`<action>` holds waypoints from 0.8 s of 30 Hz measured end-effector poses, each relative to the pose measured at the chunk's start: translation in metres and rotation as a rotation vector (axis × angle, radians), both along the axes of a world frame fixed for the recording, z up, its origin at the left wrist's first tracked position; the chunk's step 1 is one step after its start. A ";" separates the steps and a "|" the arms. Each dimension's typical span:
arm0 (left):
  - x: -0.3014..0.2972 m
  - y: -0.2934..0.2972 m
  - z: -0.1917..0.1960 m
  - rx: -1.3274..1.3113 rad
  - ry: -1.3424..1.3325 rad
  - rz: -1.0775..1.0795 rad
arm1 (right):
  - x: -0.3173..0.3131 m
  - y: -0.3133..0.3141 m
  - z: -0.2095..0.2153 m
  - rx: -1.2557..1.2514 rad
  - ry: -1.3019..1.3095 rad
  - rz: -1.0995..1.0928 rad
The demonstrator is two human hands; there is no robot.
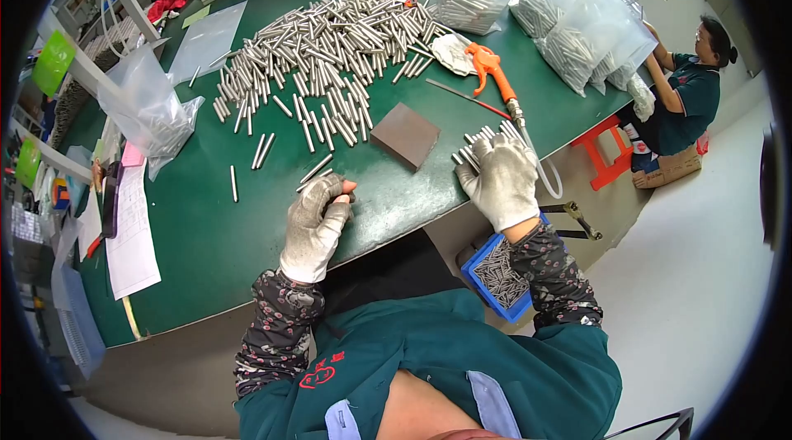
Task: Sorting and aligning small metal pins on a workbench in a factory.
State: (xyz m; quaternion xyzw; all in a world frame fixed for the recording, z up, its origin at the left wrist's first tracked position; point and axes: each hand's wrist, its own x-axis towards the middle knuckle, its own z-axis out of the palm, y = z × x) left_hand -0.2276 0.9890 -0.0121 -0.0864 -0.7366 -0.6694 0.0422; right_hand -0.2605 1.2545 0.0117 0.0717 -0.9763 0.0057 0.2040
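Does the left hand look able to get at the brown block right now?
Probably yes: the brown block lies ahead and right of the left hand, seemingly unobstructed; the nearby metal pins sit left of that path.

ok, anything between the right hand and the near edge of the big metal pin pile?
Yes, the brown block. It lies on the green table between the right hand and the near edge of the pin pile. The orange air gun lies beyond the hand, off that direct line.
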 end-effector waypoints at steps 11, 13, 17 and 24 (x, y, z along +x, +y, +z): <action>-0.001 -0.005 -0.004 -0.081 0.002 -0.028 | -0.025 0.030 -0.023 -0.037 -0.104 0.143; 0.000 -0.004 -0.002 -0.087 0.015 -0.032 | -0.029 0.037 -0.024 -0.074 -0.101 0.180; 0.000 -0.004 -0.003 -0.069 0.002 -0.035 | -0.031 0.040 -0.029 -0.083 -0.041 0.217; -0.002 -0.002 -0.003 -0.074 0.063 0.012 | -0.039 0.053 -0.026 -0.071 -0.084 0.202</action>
